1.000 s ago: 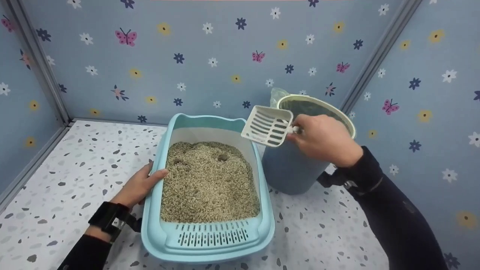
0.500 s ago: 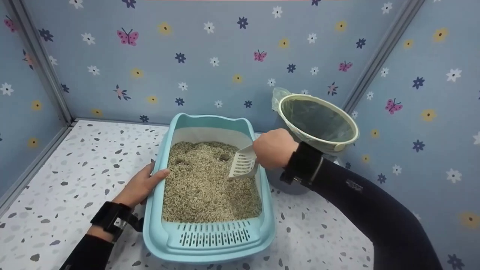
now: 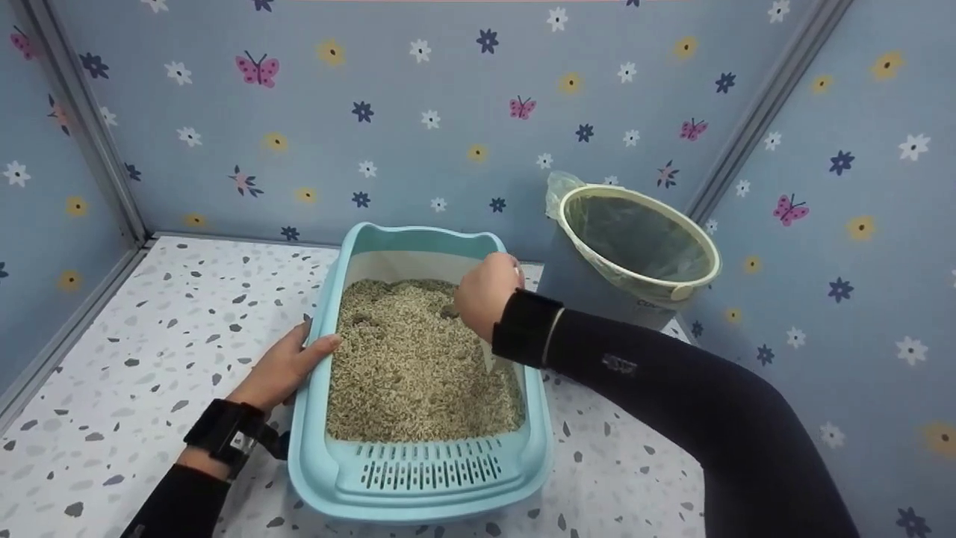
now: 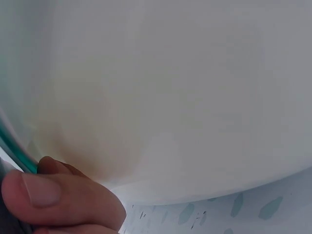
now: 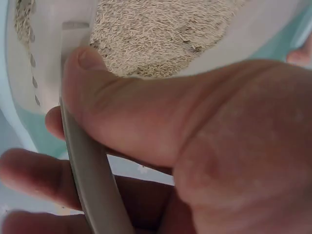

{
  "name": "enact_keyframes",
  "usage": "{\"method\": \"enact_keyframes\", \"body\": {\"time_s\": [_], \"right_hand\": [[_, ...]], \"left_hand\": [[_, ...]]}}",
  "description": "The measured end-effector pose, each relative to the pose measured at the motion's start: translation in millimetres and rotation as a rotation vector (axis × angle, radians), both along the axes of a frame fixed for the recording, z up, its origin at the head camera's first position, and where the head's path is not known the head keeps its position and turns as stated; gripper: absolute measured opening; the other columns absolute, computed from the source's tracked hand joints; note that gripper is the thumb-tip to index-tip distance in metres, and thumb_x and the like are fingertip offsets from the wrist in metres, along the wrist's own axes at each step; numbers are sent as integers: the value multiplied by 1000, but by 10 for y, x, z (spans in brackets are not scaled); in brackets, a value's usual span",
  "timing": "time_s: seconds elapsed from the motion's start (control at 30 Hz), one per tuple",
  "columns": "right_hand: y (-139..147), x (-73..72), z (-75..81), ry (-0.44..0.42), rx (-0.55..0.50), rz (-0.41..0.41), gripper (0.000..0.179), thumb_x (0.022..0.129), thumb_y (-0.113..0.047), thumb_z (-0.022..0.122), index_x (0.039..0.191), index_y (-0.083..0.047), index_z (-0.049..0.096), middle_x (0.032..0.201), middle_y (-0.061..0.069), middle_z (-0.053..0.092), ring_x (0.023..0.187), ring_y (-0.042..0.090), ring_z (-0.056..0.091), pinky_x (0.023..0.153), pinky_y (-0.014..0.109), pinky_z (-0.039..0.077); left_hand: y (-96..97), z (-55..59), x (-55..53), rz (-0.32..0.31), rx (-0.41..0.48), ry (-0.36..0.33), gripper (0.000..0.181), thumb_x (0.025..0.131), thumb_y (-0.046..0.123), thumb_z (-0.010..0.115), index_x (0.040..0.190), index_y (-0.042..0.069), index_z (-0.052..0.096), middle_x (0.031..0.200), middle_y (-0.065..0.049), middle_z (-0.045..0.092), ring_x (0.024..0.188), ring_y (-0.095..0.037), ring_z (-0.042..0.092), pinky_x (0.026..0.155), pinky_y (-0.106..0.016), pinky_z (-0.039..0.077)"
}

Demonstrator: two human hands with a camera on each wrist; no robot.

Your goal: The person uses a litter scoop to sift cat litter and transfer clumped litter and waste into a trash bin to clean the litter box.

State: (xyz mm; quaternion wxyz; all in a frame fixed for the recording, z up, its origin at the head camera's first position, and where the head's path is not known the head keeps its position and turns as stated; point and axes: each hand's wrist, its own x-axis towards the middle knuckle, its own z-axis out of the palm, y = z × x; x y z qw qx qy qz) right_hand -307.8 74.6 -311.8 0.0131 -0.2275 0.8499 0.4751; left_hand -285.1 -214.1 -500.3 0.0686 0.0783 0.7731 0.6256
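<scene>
A light-blue litter box [image 3: 418, 504] with a slotted front ledge stands on the speckled surface, holding pale granular litter [image 3: 411, 373]. My left hand [image 3: 280, 366] grips its left rim, thumb over the edge; in the left wrist view, the thumb [image 4: 63, 200] and curled fingers show beside the pale box wall. My right hand [image 3: 489, 295] is over the right side of the box and holds an off-white slotted litter scoop [image 3: 490, 359], mostly hidden behind the wrist. Seen from the right wrist, the thumb lies along the scoop handle [image 5: 90, 170] and the fingers wrap behind it.
A dark grey-blue bin [image 3: 597, 288] with a cream rim and clear bag liner stands behind and right of the box. Blue patterned wall panels [image 3: 418, 164] close off the back and both sides. Speckled flooring [image 3: 179, 321] extends left of the box.
My right hand has carried the scoop from the front of the bin leftward and down into the litter box, at its right side. My left hand has stayed on the rim.
</scene>
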Motion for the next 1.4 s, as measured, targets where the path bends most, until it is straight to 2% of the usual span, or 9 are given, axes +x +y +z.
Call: {"method": "enact_keyframes", "body": {"time_s": [0.17, 0.33, 0.47, 0.6, 0.73, 0.9, 0.97, 1.17, 1.4], "right_hand": [[-166, -35, -87, 4, 96, -48, 39, 107, -9, 51, 73, -19, 35, 65, -3, 31, 50, 15, 18, 45, 32, 18], [-249, -137, -138, -9, 147, -139, 41, 113, -32, 54, 76, -15, 60, 59, -2, 43, 43, 14, 28, 41, 31, 22], [-323, -266, -220, -19, 162, -203, 43, 115, -40, 53, 87, -14, 71, 59, -1, 49, 44, 14, 34, 41, 31, 23], [-321, -418, -340, -44, 163, -241, 49, 116, -47, 49, 87, -13, 70, 60, 0, 53, 43, 14, 37, 41, 31, 24], [-210, -556, -410, -52, 102, -285, 54, 117, -49, 45, 75, -16, 51, 57, -3, 38, 43, 13, 23, 39, 30, 19], [-56, -660, -379, -28, -6, -202, 45, 111, -21, 52, 75, -18, 26, 65, -3, 18, 55, 14, 10, 43, 32, 13], [-6, -690, -344, -44, -72, -176, 45, 110, -21, 55, 74, -19, 28, 68, -3, 19, 58, 14, 12, 46, 32, 15], [88, -915, -323, -154, -203, -172, 42, 114, -33, 57, 75, -18, 50, 69, -3, 37, 63, 15, 33, 56, 33, 35], [191, -1172, -379, -155, -242, -73, 48, 110, -28, 62, 70, -20, 37, 66, -2, 30, 64, 18, 29, 63, 38, 28]], "left_hand": [[4, -1, -12, 1, 1, 2, 77, 114, 50, 61, 171, 7, 32, 83, -16, 67, 45, -12, 48, 39, -31, 40], [-11, -1, -21, -14, 20, 24, 78, 116, 44, 58, 174, 4, 26, 109, -25, 69, 73, -22, 72, 60, -38, 62], [-10, -13, -19, 5, 14, 13, 74, 116, 43, 58, 173, 6, 29, 101, -24, 68, 66, -23, 69, 51, -36, 56], [9, -40, -7, 10, 8, 3, 74, 115, 45, 59, 172, 6, 32, 91, -20, 68, 57, -19, 63, 42, -33, 48], [22, -45, 1, 6, 7, 0, 76, 114, 47, 61, 171, 6, 33, 88, -19, 69, 52, -17, 59, 41, -31, 46], [13, -23, -19, 20, 3, 9, 76, 114, 49, 61, 171, 6, 34, 81, -13, 66, 45, -12, 47, 38, -30, 41], [13, -21, -28, 23, -2, 8, 77, 114, 50, 61, 171, 6, 34, 81, -13, 65, 46, -12, 47, 38, -30, 41], [4, -24, -28, 27, -19, 18, 80, 114, 49, 61, 173, 4, 30, 96, -22, 70, 63, -23, 68, 47, -37, 56], [6, -15, -13, 10, -10, -3, 76, 114, 51, 60, 170, 6, 32, 79, -12, 62, 44, -11, 42, 39, -30, 38]]}}
